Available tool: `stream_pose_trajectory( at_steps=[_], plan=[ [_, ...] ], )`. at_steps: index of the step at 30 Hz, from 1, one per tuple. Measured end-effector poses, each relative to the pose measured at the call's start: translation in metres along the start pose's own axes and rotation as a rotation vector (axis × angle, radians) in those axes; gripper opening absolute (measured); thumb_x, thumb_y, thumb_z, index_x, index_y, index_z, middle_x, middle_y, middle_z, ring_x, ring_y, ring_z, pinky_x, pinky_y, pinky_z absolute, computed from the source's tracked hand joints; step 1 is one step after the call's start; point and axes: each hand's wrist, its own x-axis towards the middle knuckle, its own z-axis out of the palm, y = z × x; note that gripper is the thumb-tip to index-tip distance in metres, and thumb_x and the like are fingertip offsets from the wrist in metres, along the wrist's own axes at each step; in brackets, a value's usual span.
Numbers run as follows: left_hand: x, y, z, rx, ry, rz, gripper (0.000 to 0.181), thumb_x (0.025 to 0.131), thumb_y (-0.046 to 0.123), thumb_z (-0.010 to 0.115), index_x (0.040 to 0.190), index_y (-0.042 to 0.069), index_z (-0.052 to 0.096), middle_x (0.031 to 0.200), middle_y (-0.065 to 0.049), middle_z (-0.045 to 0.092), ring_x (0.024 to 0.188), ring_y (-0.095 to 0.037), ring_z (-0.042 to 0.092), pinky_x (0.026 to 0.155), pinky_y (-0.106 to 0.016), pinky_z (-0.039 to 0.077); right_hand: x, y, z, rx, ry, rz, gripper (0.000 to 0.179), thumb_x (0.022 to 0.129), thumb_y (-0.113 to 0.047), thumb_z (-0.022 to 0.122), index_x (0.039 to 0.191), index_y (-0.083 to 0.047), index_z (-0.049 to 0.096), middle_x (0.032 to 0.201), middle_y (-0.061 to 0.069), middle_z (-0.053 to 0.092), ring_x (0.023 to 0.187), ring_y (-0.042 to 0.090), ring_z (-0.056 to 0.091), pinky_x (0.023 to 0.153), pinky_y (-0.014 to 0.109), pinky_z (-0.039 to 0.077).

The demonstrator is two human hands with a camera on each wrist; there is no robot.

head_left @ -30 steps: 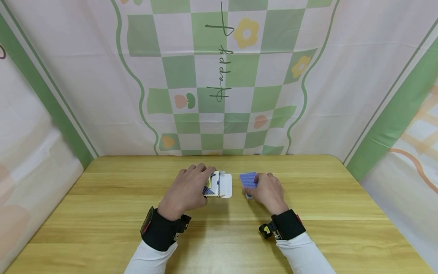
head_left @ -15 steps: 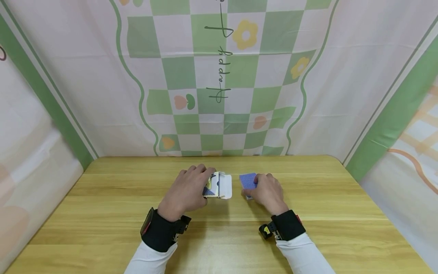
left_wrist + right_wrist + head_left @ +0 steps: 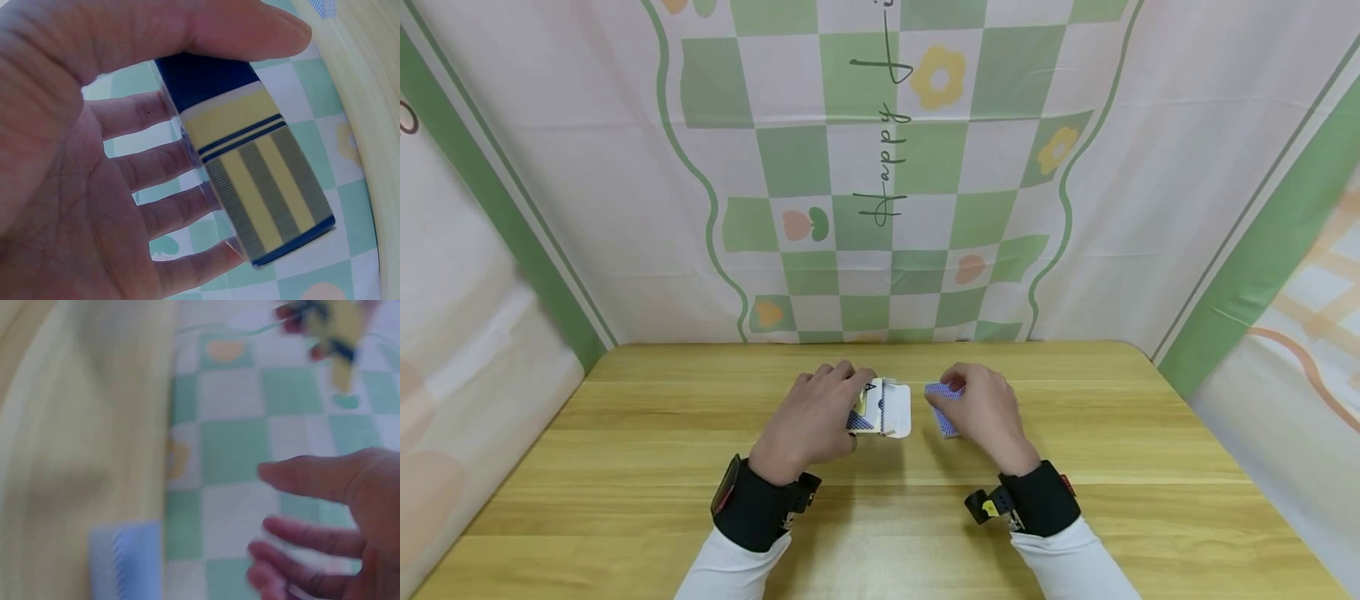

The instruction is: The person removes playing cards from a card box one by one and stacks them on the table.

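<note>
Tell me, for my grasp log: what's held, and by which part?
The left hand holds the card box between thumb and fingers, at the end opposite its white flap. The right hand holds nothing.

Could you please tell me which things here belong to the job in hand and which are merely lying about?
Apparently in the job:
card box, held by the left hand
blue-backed card deck, near the right hand

Just surroundings:
wooden table
patterned cloth
black wristbands

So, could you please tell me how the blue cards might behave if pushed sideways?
The cards would probably slide apart, as no band shows around the stack. Being flat-sided, they're unlikely to roll. Lying low on the table, they probably won't tip.
</note>
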Motion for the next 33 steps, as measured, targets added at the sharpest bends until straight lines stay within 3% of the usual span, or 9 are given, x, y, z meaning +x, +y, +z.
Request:
stream_pose_trajectory(
  at_steps=[6, 8, 12, 20, 25, 33],
  plan=[
    [0.000, 0.001, 0.000, 0.008, -0.009, 0.003, 0.074, 0.061, 0.019, 0.079, 0.128, 0.016, 0.048, 0.109, -0.003, 0.052, 0.097, -0.023, 0.050, 0.080, -0.043, 0.040, -0.005, -0.027, -0.014, 0.318, -0.023, -0.217, 0.010, 0.081, -0.030, 0.068, 0.089, -0.023, 0.066, 0.079, -0.008, 0.060, 0.067, 0.010, 0.054, 0.061, 0.028, 0.043],
    [0.000, 0.002, 0.001, 0.007, -0.008, 0.006, 0.074, 0.061, 0.020, 0.079, 0.128, 0.016, 0.048, 0.109, -0.003, 0.052, 0.097, -0.023, 0.049, 0.080, -0.043, 0.040, -0.008, -0.035, -0.017, 0.360, -0.060, -0.264, 0.009, 0.082, -0.029, 0.067, 0.089, -0.024, 0.066, 0.080, -0.010, 0.060, 0.067, 0.009, 0.053, 0.060, 0.028, 0.043],
    [0.001, 0.002, 0.001, 0.004, -0.001, 0.012, 0.074, 0.061, 0.020, 0.079, 0.128, 0.016, 0.048, 0.109, -0.002, 0.052, 0.097, -0.023, 0.049, 0.080, -0.043, 0.039, -0.013, -0.043, -0.020, 0.339, -0.141, -0.318, 0.006, 0.082, -0.026, 0.067, 0.088, -0.024, 0.066, 0.080, -0.012, 0.059, 0.068, 0.008, 0.053, 0.060, 0.027, 0.043],
    [0.002, 0.002, 0.002, 0.020, 0.014, 0.029, 0.073, 0.061, 0.020, 0.078, 0.127, 0.017, 0.048, 0.107, -0.001, 0.052, 0.097, -0.023, 0.049, 0.078, -0.043, 0.040, -0.015, -0.046, -0.016, 0.299, -0.247, -0.285, 0.006, 0.081, -0.028, 0.068, 0.083, -0.024, 0.065, 0.074, -0.011, 0.058, 0.065, 0.010, 0.053, 0.057, 0.028, 0.043],
    [0.002, 0.003, 0.002, 0.024, 0.016, 0.037, 0.072, 0.062, 0.020, 0.078, 0.127, 0.017, 0.048, 0.107, -0.001, 0.052, 0.096, -0.023, 0.049, 0.078, -0.043, 0.040, -0.016, -0.047, -0.012, 0.297, -0.222, -0.253, 0.007, 0.080, -0.031, 0.068, 0.080, -0.025, 0.064, 0.071, -0.011, 0.058, 0.063, 0.009, 0.053, 0.056, 0.028, 0.043],
    [0.002, 0.005, 0.002, 0.025, 0.015, 0.046, 0.072, 0.062, 0.019, 0.078, 0.127, 0.018, 0.048, 0.108, -0.002, 0.052, 0.098, -0.024, 0.049, 0.080, -0.044, 0.040, -0.019, -0.049, -0.007, 0.309, -0.178, -0.175, 0.008, 0.077, -0.023, 0.069, 0.077, -0.019, 0.062, 0.068, -0.007, 0.057, 0.061, 0.011, 0.053, 0.057, 0.028, 0.043]
  ],
)
